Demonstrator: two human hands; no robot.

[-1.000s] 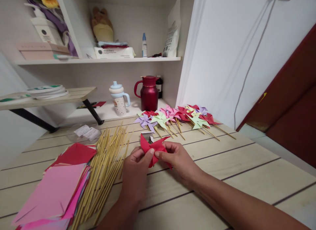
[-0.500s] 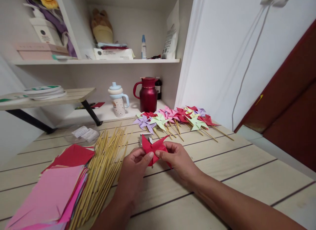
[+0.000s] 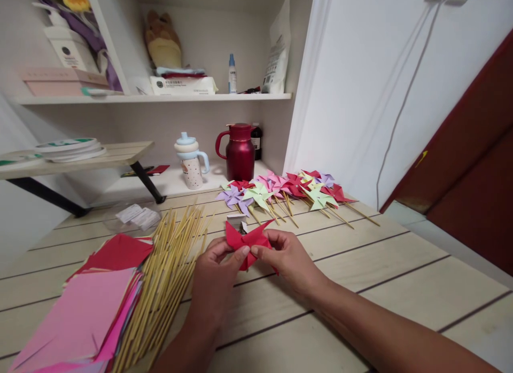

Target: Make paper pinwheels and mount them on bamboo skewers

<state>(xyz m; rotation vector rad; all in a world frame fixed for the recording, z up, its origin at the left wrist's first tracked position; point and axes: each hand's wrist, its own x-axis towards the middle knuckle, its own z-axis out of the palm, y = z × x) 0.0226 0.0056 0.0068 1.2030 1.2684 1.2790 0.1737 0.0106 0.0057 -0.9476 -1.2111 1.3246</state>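
My left hand (image 3: 218,269) and my right hand (image 3: 286,258) meet over the table (image 3: 360,266), both pinched shut on one red folded paper (image 3: 245,242). My left thumb and forefinger nip its near edge, my right fingers clamp its right side, and its pointed flaps stick up between my two hands, just above the boards. Right behind the paper, past my fingertips, stands a small white thing (image 3: 237,222), too hidden to tell what it is. Off my left hand lies a loose bundle of bamboo sticks (image 3: 168,279), fanned out and running away from me, and beyond those a stack of pink and red paper sheets (image 3: 92,303). Further out from my right hand, a row of finished pinwheels (image 3: 286,191) in purple, green, pink and red lies with sticks pointing my way. Beyond those, against the wall, a red jug (image 3: 239,151) stands upright beside a dotted cup with a blue lid (image 3: 191,162). Above them a shelf (image 3: 160,98) carries boxes and a bottle.
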